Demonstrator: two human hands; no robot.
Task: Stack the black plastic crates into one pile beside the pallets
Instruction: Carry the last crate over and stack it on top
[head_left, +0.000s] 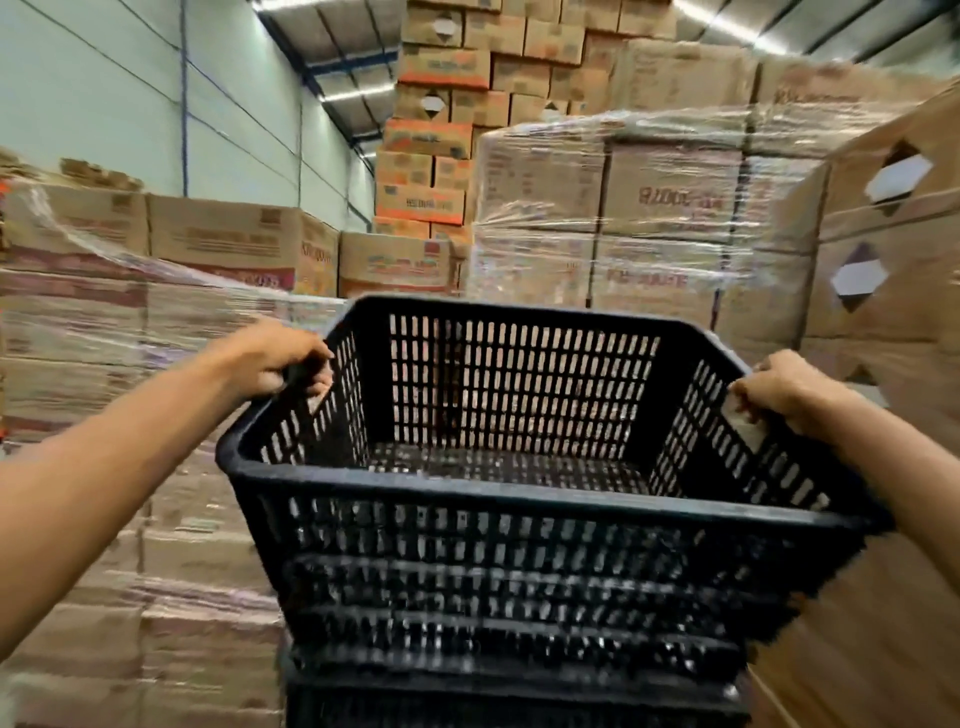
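Both hands, left hand (280, 358) and right hand (789, 389), grasp the side rims of the top crate (519, 519) above the pile (509, 691); lowered crooked, it could jam or topple.

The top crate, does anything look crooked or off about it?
Yes. The top crate, gripped on its side rims by the left hand and right hand, sits tilted, overhanging the crates beneath on both sides. It looks not yet nested. No damage shows.
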